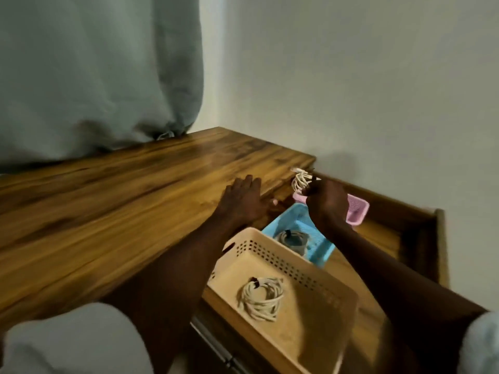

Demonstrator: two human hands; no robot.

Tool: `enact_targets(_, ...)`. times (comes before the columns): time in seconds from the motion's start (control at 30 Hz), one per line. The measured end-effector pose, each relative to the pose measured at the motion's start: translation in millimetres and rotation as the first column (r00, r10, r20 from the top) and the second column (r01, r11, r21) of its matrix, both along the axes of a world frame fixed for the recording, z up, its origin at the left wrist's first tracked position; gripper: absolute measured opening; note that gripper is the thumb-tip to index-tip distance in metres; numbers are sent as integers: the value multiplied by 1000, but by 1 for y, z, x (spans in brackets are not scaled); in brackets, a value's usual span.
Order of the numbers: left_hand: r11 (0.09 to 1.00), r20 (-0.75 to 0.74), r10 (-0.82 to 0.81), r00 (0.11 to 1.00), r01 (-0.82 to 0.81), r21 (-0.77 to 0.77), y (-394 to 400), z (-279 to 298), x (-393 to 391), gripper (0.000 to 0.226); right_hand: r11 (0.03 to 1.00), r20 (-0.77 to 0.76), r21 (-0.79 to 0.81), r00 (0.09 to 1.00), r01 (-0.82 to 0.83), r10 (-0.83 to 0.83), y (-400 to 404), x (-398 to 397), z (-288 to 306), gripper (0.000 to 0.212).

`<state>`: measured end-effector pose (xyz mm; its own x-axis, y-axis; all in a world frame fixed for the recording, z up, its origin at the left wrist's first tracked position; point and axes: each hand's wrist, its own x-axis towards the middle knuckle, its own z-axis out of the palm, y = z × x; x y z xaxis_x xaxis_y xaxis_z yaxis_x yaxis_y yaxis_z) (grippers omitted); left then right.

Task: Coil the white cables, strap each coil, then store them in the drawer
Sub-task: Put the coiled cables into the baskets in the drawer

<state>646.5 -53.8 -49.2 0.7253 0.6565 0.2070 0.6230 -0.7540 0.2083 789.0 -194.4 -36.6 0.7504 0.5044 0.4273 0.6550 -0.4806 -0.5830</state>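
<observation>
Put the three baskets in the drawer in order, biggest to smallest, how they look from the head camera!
1. Beige basket: looks biggest, but it is nearest the camera.
2. Blue basket: partly hidden behind the beige one.
3. Pink basket: looks smallest, but it is farthest and the right hand covers much of it.

True sizes are unsure.

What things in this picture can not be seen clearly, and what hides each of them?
- Pink basket, head view: the right hand covers most of it, so its contents are hidden.
- Strap on the held white coil: too small and blurred to confirm.
- Coil in the blue basket: dim; its colour is unclear.
- Drawer front: cut off by the bottom edge.
- Left hand fingertips: blurred at the desk edge.
</observation>
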Motion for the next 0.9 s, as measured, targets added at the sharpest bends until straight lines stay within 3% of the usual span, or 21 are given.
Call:
enact_targets(0.1, 998, -135, 17, 991, -10, 54, 9, -21, 16, 100, 996, 28, -44, 996, 82, -81, 3, 44, -12, 27)
enact_targets(0.27, 1000, -113, 13, 993, -10, 19, 17, -22, 17, 113, 975, 43, -193, 993, 112, -106, 22, 88, -35, 16)
enact_targets(0.43, 997, -141, 16, 990, -6, 72, 11, -23, 16, 121, 933, 80, -351, 995, 76, -51, 25, 102, -57, 22)
enact_targets(0.6, 999, 12, 7, 1000, -7, -45, 3, -16, 10, 100, 960, 146, -273, 989, 56, -16, -17, 99, -41, 20)
enact_targets(0.67, 999, 72, 23, 997, -20, -40, -15, -16, 7, 88, 974, 134, -222, 989, -34, 65, -44, 100, -32, 16)
enact_targets(0.8, 999, 230, -31, 973, 23, 38, -94, -19, 17, 77, 954, 115, -107, 950, -279, 290, -118, 98, -22, 21)
enact_targets(0.9, 990, 242, -141, 960, 137, 35, -184, -17, 41, 81, 924, 128, -24, 916, -381, 380, -175, 93, -24, 30)
